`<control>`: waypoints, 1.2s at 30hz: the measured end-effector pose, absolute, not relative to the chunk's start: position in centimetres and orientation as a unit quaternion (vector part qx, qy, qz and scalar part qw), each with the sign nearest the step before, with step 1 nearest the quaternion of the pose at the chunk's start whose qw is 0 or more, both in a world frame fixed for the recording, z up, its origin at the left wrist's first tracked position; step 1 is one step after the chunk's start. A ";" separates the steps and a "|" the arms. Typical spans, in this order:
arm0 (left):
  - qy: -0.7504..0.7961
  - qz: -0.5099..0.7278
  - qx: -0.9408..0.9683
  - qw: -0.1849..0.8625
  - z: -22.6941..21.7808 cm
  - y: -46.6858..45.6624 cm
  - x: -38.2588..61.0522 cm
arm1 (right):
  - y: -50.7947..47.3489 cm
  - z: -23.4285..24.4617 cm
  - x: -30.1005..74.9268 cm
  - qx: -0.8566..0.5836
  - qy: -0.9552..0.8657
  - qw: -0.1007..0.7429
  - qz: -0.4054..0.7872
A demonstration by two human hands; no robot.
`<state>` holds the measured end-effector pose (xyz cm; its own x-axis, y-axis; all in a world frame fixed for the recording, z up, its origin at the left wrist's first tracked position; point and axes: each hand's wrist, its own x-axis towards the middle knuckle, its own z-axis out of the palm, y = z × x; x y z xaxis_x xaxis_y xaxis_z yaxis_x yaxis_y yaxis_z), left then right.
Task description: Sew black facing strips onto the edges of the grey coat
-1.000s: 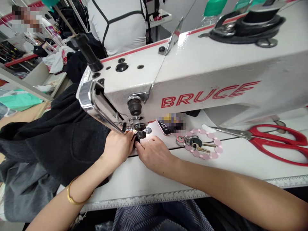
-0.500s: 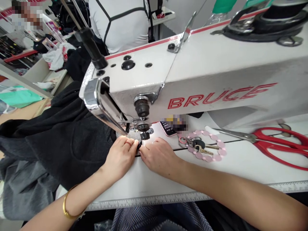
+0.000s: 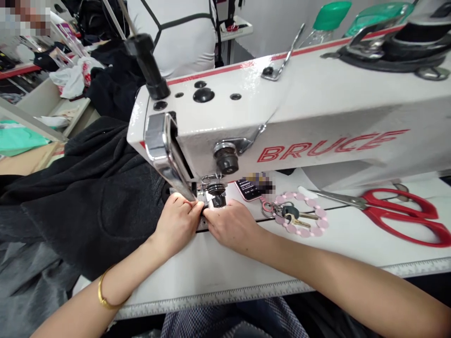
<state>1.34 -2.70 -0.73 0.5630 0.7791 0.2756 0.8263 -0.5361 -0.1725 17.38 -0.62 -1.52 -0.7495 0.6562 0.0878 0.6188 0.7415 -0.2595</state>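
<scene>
My left hand (image 3: 178, 220), with a gold bangle on its wrist, is closed on the edge of a dark garment (image 3: 120, 211) just in front of the needle area of a white sewing machine (image 3: 204, 122). My right hand (image 3: 234, 225) sits beside it, right of the presser foot, its fingers curled and fingertips pinched close to my left thumb. A small dark bit of cloth shows between the two hands; what my right fingertips hold is mostly hidden. The garment spreads left over the table.
Right of my hands lie a phone (image 3: 249, 188), keys (image 3: 298, 218) on a pink ring-shaped strap (image 3: 323, 220), and red-handled scissors (image 3: 373, 211). A measuring tape (image 3: 211, 301) runs along the table's front edge. A person in white (image 3: 183, 42) is behind the machine.
The view has shifted, so the machine sits further right and lower in the picture. Grey cloth seen earlier at the presser foot is now largely hidden. Both hands stay close together there.
</scene>
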 end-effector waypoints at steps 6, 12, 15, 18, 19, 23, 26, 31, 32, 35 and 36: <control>-0.474 -0.097 -0.863 0.144 -1.3 -2.3 1.2 | -0.2 -1.3 17.2 -0.352 -0.924 0.116 0.091; -0.476 -0.123 -0.868 0.074 -0.7 -2.7 0.7 | -0.7 -2.0 17.8 -0.357 -0.922 0.119 0.090; -0.468 -0.134 -0.872 0.052 -0.4 -2.9 0.4 | -0.8 -2.1 18.1 -0.354 -0.924 0.105 0.099; -0.458 -0.137 -0.875 0.068 -0.6 -2.9 0.2 | -0.7 -1.9 18.1 -0.356 -0.924 0.086 0.110; -0.452 -0.136 -0.879 0.072 -0.8 -2.9 0.2 | -0.7 -1.8 18.1 -0.358 -0.923 0.082 0.114; -0.432 -0.143 -0.887 0.080 -1.3 -2.8 0.1 | -0.5 -1.7 18.0 -0.362 -0.920 0.076 0.129; -0.432 -0.176 -0.879 0.095 -1.4 -2.7 0.1 | -0.5 -1.6 18.0 -0.364 -0.918 0.074 0.137; -0.430 -0.177 -0.878 0.119 -1.7 -2.6 0.6 | -0.6 -1.7 18.0 -0.351 -0.925 0.078 0.123; -0.428 -0.169 -0.880 0.122 -1.8 -2.6 0.7 | -0.6 -1.7 17.9 -0.343 -0.930 0.081 0.107; -0.435 -0.157 -0.878 0.126 -1.9 -2.7 1.0 | -0.6 -1.9 18.0 -0.294 -0.950 0.106 0.028; -0.439 -0.157 -0.876 0.128 -1.7 -2.7 1.0 | -0.6 -2.0 18.1 -0.274 -0.955 0.117 0.004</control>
